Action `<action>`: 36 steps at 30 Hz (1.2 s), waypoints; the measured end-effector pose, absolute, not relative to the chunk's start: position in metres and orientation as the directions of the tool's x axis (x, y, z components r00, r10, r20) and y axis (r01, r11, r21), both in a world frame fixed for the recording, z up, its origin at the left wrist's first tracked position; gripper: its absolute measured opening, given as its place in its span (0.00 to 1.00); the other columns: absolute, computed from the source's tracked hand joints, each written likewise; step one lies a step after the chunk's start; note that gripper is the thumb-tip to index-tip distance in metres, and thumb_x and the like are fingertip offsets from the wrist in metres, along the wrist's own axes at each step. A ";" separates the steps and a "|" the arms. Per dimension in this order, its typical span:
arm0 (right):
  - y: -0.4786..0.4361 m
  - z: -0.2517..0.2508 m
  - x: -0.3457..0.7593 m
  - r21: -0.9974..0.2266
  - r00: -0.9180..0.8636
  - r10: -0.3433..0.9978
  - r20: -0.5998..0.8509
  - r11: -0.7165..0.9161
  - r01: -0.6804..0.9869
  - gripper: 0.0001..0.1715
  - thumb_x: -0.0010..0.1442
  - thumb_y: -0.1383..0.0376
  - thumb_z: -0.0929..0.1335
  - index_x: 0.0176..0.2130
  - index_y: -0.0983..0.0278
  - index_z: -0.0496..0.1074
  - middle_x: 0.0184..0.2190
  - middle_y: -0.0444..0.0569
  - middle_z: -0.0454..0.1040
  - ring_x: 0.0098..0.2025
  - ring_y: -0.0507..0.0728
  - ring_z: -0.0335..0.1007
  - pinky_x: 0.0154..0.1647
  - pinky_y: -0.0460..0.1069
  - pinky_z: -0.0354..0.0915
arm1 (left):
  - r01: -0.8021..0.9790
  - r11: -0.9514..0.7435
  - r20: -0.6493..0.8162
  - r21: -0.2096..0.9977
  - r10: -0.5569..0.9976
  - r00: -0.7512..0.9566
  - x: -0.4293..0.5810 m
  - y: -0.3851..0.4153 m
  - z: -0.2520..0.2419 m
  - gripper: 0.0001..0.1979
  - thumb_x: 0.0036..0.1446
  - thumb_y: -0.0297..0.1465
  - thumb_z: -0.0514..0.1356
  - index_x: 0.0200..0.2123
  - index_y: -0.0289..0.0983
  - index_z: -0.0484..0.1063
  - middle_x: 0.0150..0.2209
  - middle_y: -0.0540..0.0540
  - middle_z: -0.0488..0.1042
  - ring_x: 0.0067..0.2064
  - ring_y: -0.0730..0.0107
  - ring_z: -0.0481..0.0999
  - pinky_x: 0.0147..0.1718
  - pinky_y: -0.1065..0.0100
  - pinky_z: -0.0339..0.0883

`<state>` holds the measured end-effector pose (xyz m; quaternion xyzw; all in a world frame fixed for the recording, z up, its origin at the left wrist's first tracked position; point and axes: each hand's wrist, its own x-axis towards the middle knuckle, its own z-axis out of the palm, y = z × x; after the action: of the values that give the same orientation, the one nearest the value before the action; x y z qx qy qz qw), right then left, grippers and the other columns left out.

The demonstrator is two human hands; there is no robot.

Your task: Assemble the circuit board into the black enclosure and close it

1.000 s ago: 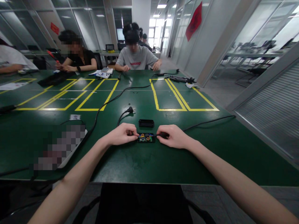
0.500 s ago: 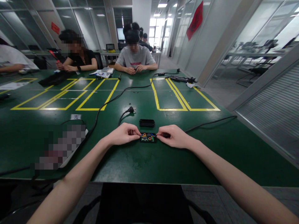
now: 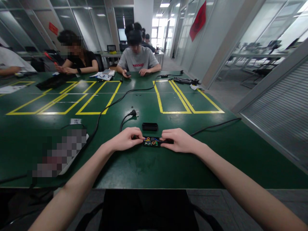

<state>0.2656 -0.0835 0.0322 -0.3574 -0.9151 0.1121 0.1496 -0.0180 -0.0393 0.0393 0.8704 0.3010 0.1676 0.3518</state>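
Note:
On the table in front of me lies an open black adapter case, showing a green circuit board with copper-coloured coils and thin blue and yellow wires. My left hand is closed in a pinch at the case's left end, where the plug's power cord runs in behind the fingers. At the right end, my right hand pinches a black cable, which trails off to the right. Just beyond the case rests its black cover, hollow side up. A two-pin plug lies farther off.
A blurred-out power strip or similar white-edged object lies at left, near a "24" label. A long black cord crosses the green table. Yellow tape marks rectangles. People sit opposite; a folded black tripod lies far right.
My right fingers have shifted slightly against the cable at the case's right end, and more cable shows between them. My left hand barely moves. The person opposite now holds up a small dark object.

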 end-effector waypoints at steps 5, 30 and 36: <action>-0.079 0.027 0.271 -0.222 -0.701 0.669 0.247 0.744 0.631 0.09 0.68 0.63 0.67 0.36 0.62 0.74 0.32 0.48 0.74 0.32 0.55 0.70 0.32 0.48 0.58 | 0.392 -0.568 0.089 0.724 0.640 0.763 -0.018 -0.039 0.036 0.09 0.64 0.33 0.61 0.34 0.35 0.79 0.37 0.45 0.76 0.37 0.69 0.74 0.39 0.69 0.65; -0.048 -0.008 0.264 -0.428 -0.351 0.835 0.423 0.526 0.735 0.14 0.66 0.60 0.68 0.48 0.62 0.79 0.49 0.57 0.77 0.50 0.64 0.71 0.54 0.62 0.68 | 0.618 -0.546 0.294 0.566 0.834 0.467 -0.002 -0.024 0.015 0.12 0.63 0.31 0.60 0.46 0.38 0.81 0.48 0.41 0.81 0.53 0.55 0.76 0.58 0.53 0.68; -0.050 -0.004 0.260 -0.771 -0.223 0.933 0.281 0.358 0.527 0.13 0.60 0.60 0.72 0.43 0.64 0.77 0.36 0.50 0.79 0.36 0.56 0.74 0.40 0.53 0.71 | 0.413 -0.364 0.204 0.835 0.902 0.380 0.004 -0.025 0.014 0.10 0.57 0.30 0.63 0.43 0.35 0.78 0.42 0.42 0.82 0.44 0.61 0.81 0.48 0.60 0.75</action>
<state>0.2596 -0.0500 -0.0035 -0.4975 -0.7337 0.2710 0.3752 0.0043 -0.0254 0.0136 0.7509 0.4379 0.3435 0.3556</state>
